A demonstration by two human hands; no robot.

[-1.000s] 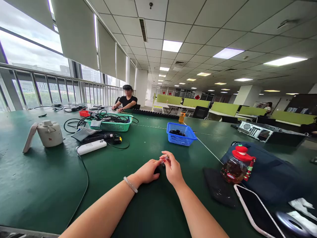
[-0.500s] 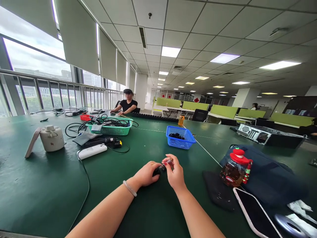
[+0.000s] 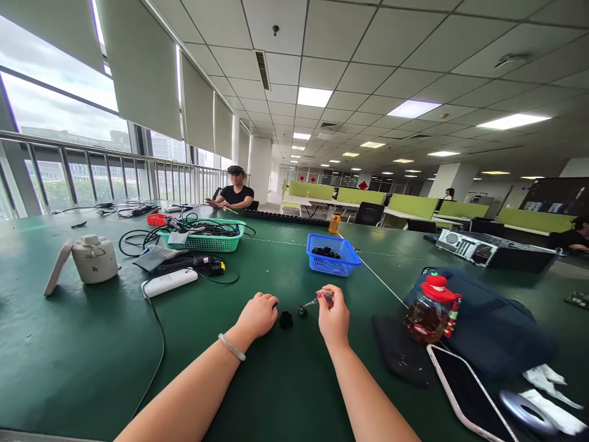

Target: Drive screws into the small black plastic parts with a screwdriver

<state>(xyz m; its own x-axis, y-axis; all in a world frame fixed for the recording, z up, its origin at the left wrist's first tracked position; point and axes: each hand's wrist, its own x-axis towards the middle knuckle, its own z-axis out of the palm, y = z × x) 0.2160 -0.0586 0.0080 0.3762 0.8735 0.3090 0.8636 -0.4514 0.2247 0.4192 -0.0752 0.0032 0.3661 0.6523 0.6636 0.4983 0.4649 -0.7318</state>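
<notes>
**Slim screwdriver-like tool [image 3: 311, 302] in right hand [image 3: 334, 314], above green desk [image 3: 257, 387]**

Right hand: pinching the tool's handle between thumb and fingers, shaft slanting down leftward.

Small dark piece [image 3: 302, 312]: on the desk at the tool's tip; contact impossible to tell.

Black lump [image 3: 286, 319]: on the desk, between the hands, just beside the small dark piece.

Left hand [image 3: 258, 314]: resting on the desk, fingers curled together, near the black lump; anything beneath the palm, impossible to tell.

Blue basket [image 3: 334, 265]: beyond the hands, holding black parts [image 3: 326, 252].

Green basket [image 3: 216, 244]: farther left, heaped with black cables [image 3: 202, 227].

Red-lidded jar [image 3: 427, 316]: at right, near a phone [image 3: 464, 387].
</notes>
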